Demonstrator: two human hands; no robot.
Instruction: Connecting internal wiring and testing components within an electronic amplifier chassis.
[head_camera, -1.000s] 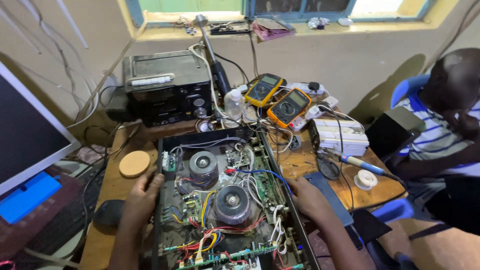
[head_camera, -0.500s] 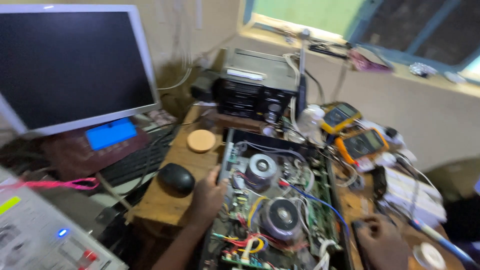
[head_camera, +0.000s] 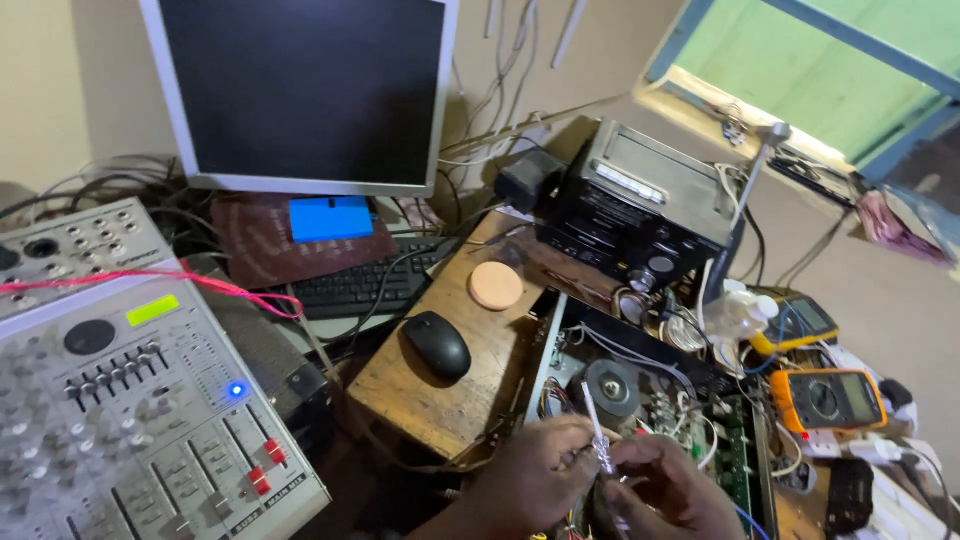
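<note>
A thin white rod-like part (head_camera: 600, 432), perhaps a cable tie or wire, stands nearly upright just above the near end of the opened audio chassis (head_camera: 650, 400), pinched between both hands. The left hand (head_camera: 535, 480) closes its fingertips on the rod's lower stretch, and the right hand (head_camera: 672, 490) curls against it from the other side, fingers pressed together on the same piece. This reads as a small preparing step, readying the part over the boards; the next move would seem to call for a steady, fine placement among the crowded wires. Left of the chassis on the desk (head_camera: 440, 400) lie a black mouse (head_camera: 437, 344) and a round cork disc (head_camera: 495, 285); right of it an orange multimeter (head_camera: 828, 398).
</note>
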